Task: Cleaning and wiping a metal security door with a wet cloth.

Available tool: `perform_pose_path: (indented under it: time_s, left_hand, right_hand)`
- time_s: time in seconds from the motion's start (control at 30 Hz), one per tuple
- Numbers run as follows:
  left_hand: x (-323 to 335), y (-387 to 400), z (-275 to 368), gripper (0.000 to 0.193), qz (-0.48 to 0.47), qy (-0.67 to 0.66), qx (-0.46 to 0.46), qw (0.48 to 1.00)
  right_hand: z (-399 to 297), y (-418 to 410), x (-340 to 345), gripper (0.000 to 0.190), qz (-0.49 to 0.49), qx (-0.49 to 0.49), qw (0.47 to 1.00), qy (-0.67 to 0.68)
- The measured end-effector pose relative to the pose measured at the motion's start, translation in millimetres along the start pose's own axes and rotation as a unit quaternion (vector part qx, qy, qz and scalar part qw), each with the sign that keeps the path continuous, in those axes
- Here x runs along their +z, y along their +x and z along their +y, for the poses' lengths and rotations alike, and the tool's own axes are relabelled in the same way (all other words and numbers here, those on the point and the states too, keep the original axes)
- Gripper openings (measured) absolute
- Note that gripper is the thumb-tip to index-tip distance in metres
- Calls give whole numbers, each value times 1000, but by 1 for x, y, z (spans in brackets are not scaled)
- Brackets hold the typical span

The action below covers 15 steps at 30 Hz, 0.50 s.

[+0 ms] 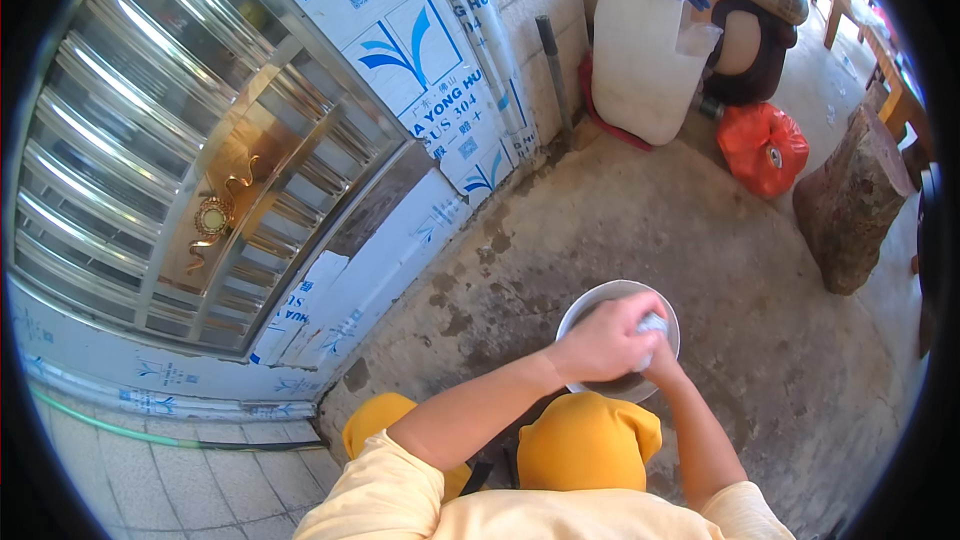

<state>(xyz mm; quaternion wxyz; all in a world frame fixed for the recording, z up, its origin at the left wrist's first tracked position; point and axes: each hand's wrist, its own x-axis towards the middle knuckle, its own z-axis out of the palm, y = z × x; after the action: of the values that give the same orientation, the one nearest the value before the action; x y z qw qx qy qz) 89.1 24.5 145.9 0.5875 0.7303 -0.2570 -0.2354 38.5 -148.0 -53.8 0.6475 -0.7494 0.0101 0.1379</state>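
Both hands meet over a round white bucket or basin (567, 330) that stands on the concrete floor before my knees. My left hand (600, 341) is closed around a crumpled whitish cloth or similar soft thing (651, 330). My right hand (661, 360) is pressed against the lower side of the same bundle; its fingers are largely hidden behind it and the other hand. The inside of the container looks dark, and what lies in it cannot be told.
A film-covered metal door (409, 52) stands at the left. Ahead are a white plastic jug (637, 60) with gloves on top and a red plastic bag (761, 150). A rough stone or wood block (851, 202) stands at right. A green hose (135, 431) runs lower left.
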Motion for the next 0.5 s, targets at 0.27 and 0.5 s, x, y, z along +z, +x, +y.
perform_pose_path:
  time_s: [0.27,0.5]
  left_hand:
    - [-8,-18,-121,39,36,-108,-403,908]
    - [22,-6,-163,65,-31,-524,-444,726]
  right_hand:
    - [-111,-13,-2,50,121,102,964,-213]
    - [-138,-23,13,51,-37,-43,987,-152]
